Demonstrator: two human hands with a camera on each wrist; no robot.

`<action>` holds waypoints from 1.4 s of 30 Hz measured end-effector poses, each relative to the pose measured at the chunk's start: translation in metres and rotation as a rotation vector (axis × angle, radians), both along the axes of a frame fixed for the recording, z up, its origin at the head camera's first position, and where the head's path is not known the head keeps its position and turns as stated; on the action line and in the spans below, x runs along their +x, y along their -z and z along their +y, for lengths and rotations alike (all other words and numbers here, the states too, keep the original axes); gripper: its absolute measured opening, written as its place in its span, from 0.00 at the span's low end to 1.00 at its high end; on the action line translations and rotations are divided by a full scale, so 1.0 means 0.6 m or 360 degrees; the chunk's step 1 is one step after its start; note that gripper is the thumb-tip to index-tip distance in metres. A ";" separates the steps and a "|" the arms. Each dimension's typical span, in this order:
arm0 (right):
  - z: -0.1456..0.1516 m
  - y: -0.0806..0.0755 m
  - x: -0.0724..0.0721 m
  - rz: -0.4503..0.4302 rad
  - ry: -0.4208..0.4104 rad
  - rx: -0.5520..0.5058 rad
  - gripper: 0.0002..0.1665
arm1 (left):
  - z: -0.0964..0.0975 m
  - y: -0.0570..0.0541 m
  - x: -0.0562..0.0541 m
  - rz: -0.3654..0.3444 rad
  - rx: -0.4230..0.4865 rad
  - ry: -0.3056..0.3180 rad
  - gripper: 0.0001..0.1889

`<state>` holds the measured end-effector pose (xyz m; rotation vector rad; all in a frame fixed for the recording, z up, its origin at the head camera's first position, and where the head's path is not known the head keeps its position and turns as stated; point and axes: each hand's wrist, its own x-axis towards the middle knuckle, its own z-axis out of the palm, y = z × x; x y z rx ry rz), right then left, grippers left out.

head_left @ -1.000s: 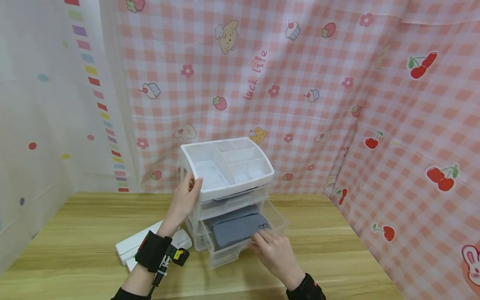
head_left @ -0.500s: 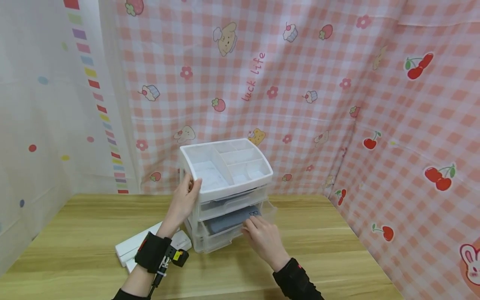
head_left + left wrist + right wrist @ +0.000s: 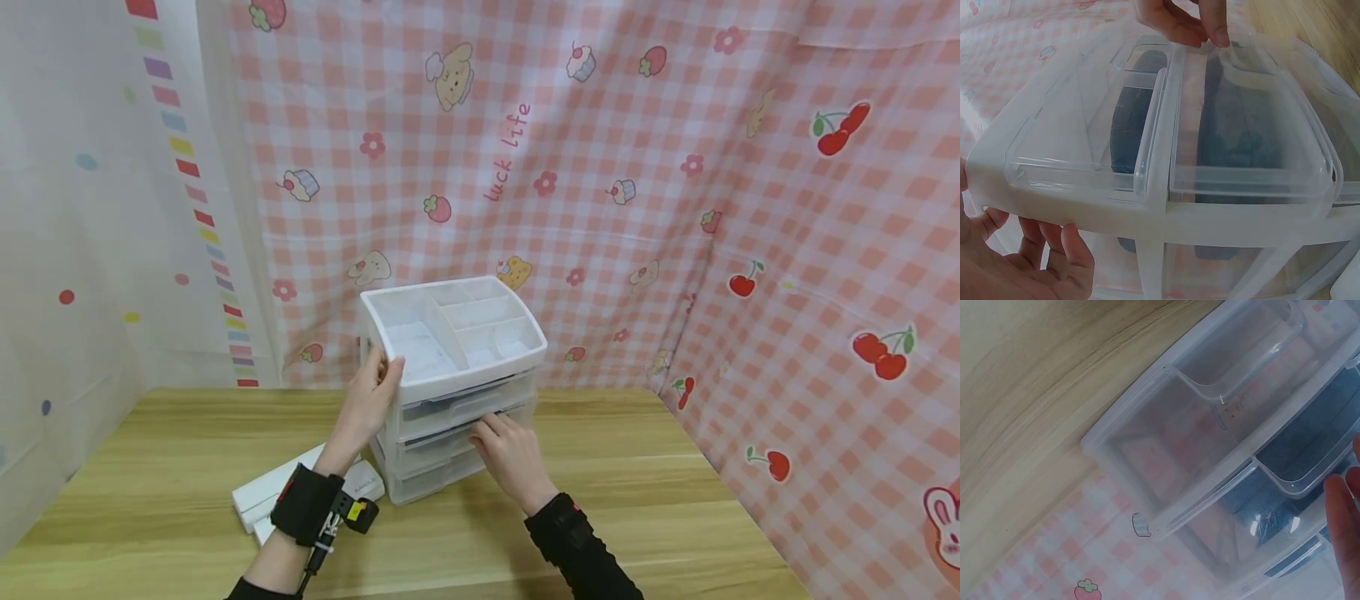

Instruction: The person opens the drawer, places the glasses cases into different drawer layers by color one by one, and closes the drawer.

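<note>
A white desktop organizer [image 3: 472, 377] with clear drawers stands on the wooden table. At its upper left front corner my left hand [image 3: 367, 396] grips the frame, thumb at the front and fingers along the side. My right hand [image 3: 513, 458] pinches the upper edge of the middle drawer [image 3: 431, 452], whose front lies nearly level with the drawers above and below. Through the clear plastic in the left wrist view shows a dark blue-grey case [image 3: 1241, 125] inside that drawer. Another dark item [image 3: 1132, 125] lies in the top drawer [image 3: 1072, 144].
White boxes [image 3: 281, 483] lie on the table [image 3: 660, 500] at the left, partly behind the left forearm. The organizer's top has several open compartments. A pink checked curtain [image 3: 600, 250] hangs close behind it.
The middle drawer has slid inward from well out to nearly closed, my right hand moving with it. The case with the glasses print has gone from sight in the head view. My left hand stayed put.
</note>
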<state>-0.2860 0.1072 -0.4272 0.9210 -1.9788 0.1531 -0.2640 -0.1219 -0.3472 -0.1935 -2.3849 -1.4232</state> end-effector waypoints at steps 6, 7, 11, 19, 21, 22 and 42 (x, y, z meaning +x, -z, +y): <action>-0.004 -0.002 -0.004 0.0003 0.0037 0.0004 0.12 | 0.002 -0.002 0.000 0.0014 0.0001 -0.0003 0.14; -0.004 -0.002 -0.004 0.0002 0.0041 0.0006 0.12 | 0.002 -0.002 0.001 0.0013 0.0003 -0.0003 0.14; -0.003 -0.004 -0.003 -0.0023 0.0030 0.0010 0.11 | 0.002 -0.001 0.001 0.0003 0.0002 0.0003 0.14; 0.014 -0.045 -0.016 -0.0100 -0.0083 -0.0387 0.04 | 0.001 -0.003 0.001 -0.0026 0.0004 0.0001 0.15; 0.024 -0.066 -0.024 -0.0111 -0.0101 -0.0562 0.03 | 0.000 -0.002 0.000 -0.0039 0.0007 0.0000 0.14; 0.029 -0.076 -0.029 -0.0122 -0.0108 -0.0644 0.04 | 0.000 -0.001 -0.001 -0.0041 0.0008 0.0000 0.14; 0.078 -0.163 -0.118 -0.1712 0.0043 -0.1186 0.31 | 0.005 0.001 0.001 0.0020 0.0050 -0.0048 0.15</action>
